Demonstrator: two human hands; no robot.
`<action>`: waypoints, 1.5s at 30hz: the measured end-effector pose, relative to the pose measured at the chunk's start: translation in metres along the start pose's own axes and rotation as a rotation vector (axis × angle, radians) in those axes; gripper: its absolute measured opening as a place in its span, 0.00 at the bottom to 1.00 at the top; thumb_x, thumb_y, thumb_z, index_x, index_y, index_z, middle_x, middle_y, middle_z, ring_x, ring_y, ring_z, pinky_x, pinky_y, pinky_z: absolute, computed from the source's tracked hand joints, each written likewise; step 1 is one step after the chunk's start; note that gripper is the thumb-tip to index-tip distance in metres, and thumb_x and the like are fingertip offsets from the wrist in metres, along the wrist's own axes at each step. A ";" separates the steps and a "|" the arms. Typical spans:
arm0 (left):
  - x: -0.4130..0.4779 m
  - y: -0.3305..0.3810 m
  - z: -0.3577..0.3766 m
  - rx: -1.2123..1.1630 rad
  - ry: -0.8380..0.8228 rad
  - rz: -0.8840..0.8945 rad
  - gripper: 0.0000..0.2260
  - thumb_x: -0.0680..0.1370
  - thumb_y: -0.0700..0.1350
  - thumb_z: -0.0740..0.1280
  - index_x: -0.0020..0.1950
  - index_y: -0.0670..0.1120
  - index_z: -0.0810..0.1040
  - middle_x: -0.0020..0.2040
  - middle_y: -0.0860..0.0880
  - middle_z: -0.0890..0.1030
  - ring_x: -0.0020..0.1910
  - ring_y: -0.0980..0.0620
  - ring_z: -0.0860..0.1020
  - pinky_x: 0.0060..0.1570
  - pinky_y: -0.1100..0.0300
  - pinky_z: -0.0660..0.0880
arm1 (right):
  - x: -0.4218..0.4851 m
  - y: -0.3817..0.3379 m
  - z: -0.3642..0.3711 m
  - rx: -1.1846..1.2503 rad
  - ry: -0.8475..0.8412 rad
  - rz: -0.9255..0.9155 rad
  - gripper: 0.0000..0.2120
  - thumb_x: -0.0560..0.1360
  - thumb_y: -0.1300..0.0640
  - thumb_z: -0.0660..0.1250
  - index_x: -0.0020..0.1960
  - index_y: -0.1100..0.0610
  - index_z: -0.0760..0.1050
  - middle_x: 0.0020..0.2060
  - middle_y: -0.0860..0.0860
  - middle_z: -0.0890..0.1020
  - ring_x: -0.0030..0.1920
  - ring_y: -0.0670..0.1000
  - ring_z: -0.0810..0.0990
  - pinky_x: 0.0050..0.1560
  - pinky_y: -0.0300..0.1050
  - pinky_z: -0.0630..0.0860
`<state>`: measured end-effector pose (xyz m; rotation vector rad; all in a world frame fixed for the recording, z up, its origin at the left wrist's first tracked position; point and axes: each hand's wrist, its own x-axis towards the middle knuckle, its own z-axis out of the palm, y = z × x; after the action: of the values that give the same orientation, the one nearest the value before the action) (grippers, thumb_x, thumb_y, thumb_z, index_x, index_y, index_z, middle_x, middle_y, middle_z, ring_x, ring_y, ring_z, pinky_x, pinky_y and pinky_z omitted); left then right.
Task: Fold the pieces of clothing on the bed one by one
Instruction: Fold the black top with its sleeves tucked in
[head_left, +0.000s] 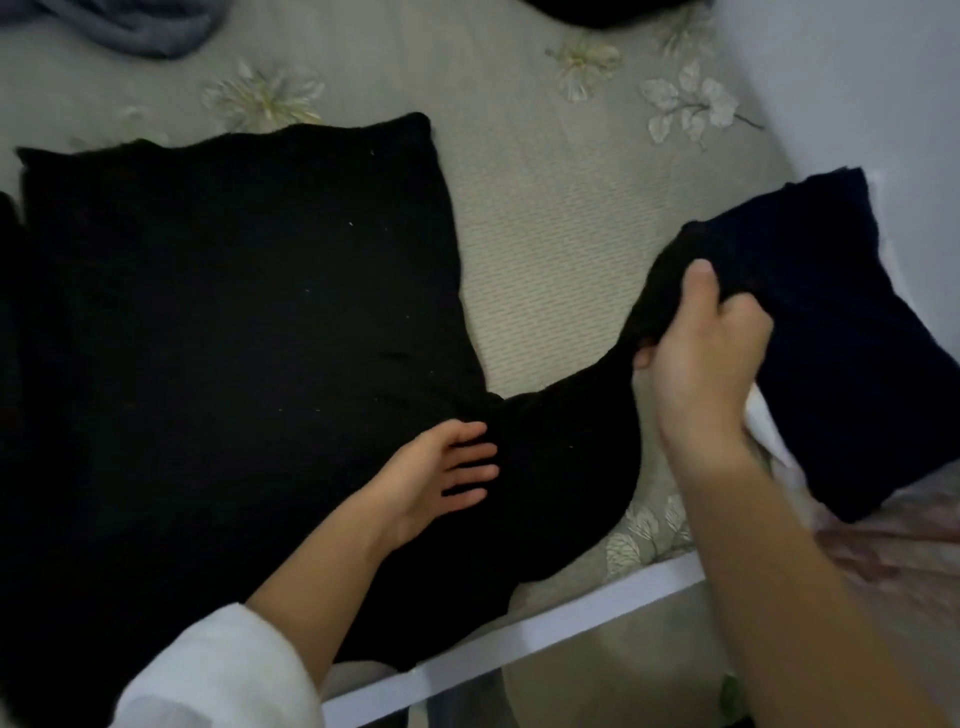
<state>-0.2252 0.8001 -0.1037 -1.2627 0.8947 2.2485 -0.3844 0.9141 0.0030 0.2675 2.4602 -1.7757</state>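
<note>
Nearest the lens, a white sleeve (218, 670) covers the left forearm at the lower left. Beyond it a black sweater (234, 312) lies spread flat over the left half of the bed, its body reaching from the near edge up onto the flowered sheet (545, 208). A crumpled grey garment (130, 26) sits at the far upper left. The left hand (441, 473) rests palm down on the sweater where the body meets its arm, fingers straight and a little spread, pressing the cloth and gripping nothing. From there the sweater arm (571, 441) runs rightward and rises off the sheet. Below it the white bed rail (545, 629) follows the near edge. The right hand (711, 353) has fingers and thumb curled tight on the cuff end of that arm, holding it lifted above the sheet. Just right of this hand a folded dark navy garment (841, 338) lies at the bed's right edge, near the pale wall (857, 78)
</note>
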 end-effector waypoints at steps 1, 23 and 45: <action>-0.003 0.009 -0.009 -0.087 0.022 0.038 0.13 0.79 0.50 0.59 0.61 0.51 0.77 0.57 0.49 0.82 0.56 0.50 0.80 0.47 0.56 0.76 | -0.014 -0.008 0.021 -0.019 -0.043 -0.062 0.16 0.80 0.52 0.59 0.35 0.54 0.69 0.30 0.52 0.75 0.31 0.52 0.78 0.31 0.47 0.75; -0.010 0.111 -0.171 -0.290 0.457 0.383 0.17 0.76 0.42 0.69 0.64 0.46 0.73 0.57 0.45 0.81 0.54 0.50 0.81 0.54 0.55 0.77 | -0.112 0.106 0.102 -1.155 -1.070 -0.365 0.21 0.73 0.40 0.66 0.57 0.53 0.71 0.52 0.48 0.71 0.57 0.50 0.71 0.56 0.47 0.69; -0.039 0.138 -0.253 0.732 0.663 0.682 0.36 0.76 0.39 0.67 0.77 0.59 0.53 0.77 0.51 0.58 0.75 0.48 0.54 0.73 0.49 0.57 | -0.129 0.077 0.160 -1.309 -1.141 -0.439 0.07 0.77 0.50 0.63 0.46 0.54 0.71 0.43 0.49 0.76 0.44 0.52 0.77 0.40 0.43 0.70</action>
<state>-0.1396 0.5233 -0.1215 -1.4506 2.4140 1.5400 -0.2469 0.7746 -0.0959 -1.0680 2.1284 0.1112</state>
